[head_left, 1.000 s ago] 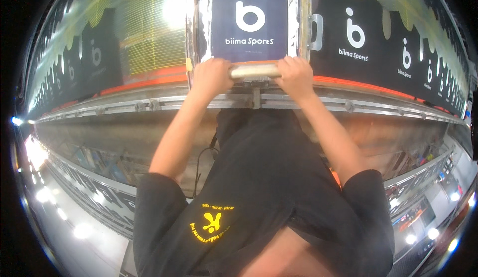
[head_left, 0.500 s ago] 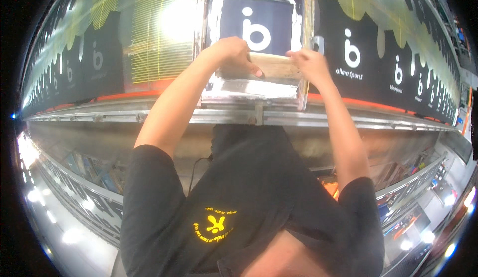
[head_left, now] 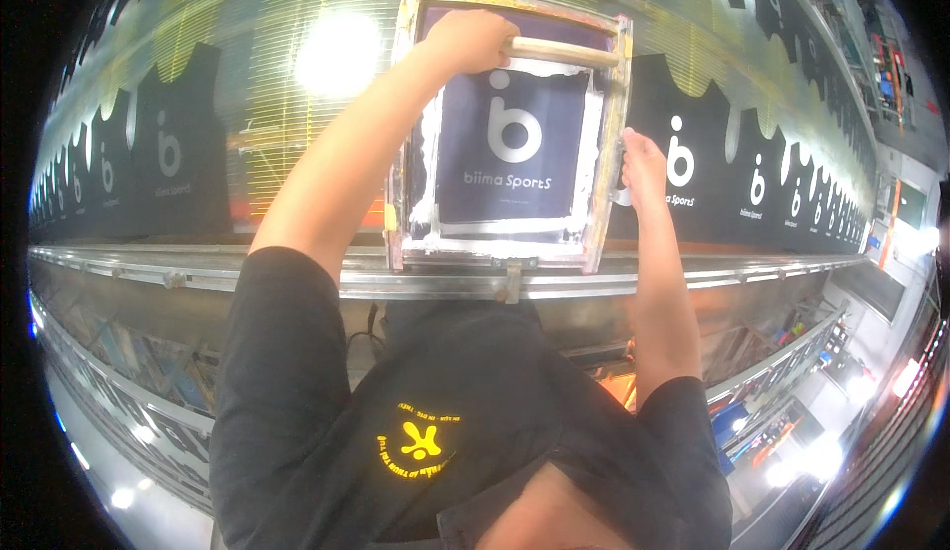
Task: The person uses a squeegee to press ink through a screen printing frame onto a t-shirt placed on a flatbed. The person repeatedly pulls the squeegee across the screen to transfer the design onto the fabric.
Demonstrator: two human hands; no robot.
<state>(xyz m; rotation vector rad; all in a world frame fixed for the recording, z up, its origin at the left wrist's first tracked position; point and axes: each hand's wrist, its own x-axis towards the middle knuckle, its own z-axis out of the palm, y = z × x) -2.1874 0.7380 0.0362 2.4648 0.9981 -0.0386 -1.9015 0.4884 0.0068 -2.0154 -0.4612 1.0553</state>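
Note:
A screen-printing frame (head_left: 612, 105) lies in front of me, with white ink smeared round the inner edges of its mesh (head_left: 465, 230). Through the mesh shows a dark panel (head_left: 470, 154) with a pale round logo and lettering. At the frame's far end, my left hand (head_left: 473, 41) is closed around a wooden squeegee (head_left: 564, 52) lying crosswise. My right hand (head_left: 644, 162) is closed at the frame's right side, on a light metal handle (head_left: 621, 196) that its fingers partly hide.
Dark cut garment panels (head_left: 183, 144) with white prints lie in a row along the long table, left and right of the frame. A metal rail (head_left: 247, 275) runs along the near edge. Bright light reflects off the yellow-striped tabletop (head_left: 282, 144).
The squeegee has gone from the near part of the mesh to its far end in my left hand. My right hand has left the squeegee for the frame's right side.

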